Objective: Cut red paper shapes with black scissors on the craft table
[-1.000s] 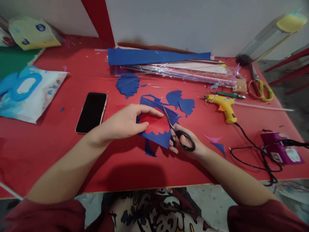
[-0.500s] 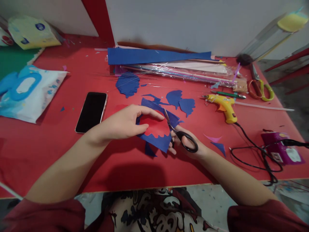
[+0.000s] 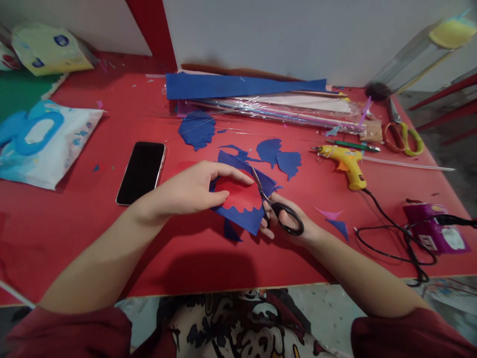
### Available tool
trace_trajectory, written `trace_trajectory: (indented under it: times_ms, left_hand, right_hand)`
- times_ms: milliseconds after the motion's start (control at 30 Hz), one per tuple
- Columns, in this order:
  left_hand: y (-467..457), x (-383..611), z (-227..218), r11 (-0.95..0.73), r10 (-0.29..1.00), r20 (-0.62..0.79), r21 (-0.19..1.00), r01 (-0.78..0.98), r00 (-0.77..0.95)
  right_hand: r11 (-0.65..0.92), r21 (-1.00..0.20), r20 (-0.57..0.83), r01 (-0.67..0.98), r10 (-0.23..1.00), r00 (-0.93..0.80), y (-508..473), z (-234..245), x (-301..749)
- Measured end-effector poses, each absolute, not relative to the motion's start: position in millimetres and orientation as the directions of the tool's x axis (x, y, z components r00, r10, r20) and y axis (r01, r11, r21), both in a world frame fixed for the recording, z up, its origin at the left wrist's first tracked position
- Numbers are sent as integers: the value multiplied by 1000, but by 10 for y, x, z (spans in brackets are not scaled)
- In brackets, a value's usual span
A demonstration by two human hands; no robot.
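Note:
My left hand (image 3: 196, 189) grips a piece of blue sheet (image 3: 244, 221) with a red scalloped-edged shape (image 3: 243, 195) lying on top of it. Its thumb and index finger press on the red shape; the other fingers are hidden underneath. Black-handled scissors (image 3: 276, 206) are in my right hand (image 3: 296, 216), thumb through the upper ring. Their blades lie at the right edge of the red shape, across the blue sheet. Beyond the hands lie blue scalloped cutouts (image 3: 197, 130) and two smaller blue cutouts (image 3: 288, 165).
A phone (image 3: 141, 173) lies left of my hands, near a wipes packet (image 3: 70, 144). To the right are a yellow glue gun (image 3: 350, 169) with a black cord, a purple box (image 3: 439, 228) and other scissors (image 3: 404, 136). Wrapped sticks (image 3: 268, 112) and a blue strip (image 3: 242, 87) lie behind.
The scissors and my right hand have shifted very slightly left along the blue sheet. My left hand keeps its place on the red shape.

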State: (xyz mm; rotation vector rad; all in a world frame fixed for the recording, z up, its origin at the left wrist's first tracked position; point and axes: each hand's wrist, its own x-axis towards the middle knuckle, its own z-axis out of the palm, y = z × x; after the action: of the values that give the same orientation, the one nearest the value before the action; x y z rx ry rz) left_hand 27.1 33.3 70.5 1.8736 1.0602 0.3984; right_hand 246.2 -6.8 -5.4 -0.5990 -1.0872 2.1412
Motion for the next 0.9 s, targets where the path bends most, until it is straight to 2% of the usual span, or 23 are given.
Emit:
trace_trajectory:
  times_ms: [300,600,900]
  left_hand:
    - [323,272,708,-222,795,-150,830,512,588]
    - [324,283,708,-228,790,-148,829,510,595]
    - [326,289,706,-219,793,-151,834,507,590]
  right_hand:
    - [-380,-849,-36,-368,736,-677,-83,-93,2463]
    - [-393,-858,-80,-331,739,-669,-79,-61,2461]
    - [-398,-839,-52,-370,736,-675,-80,-66,2453]
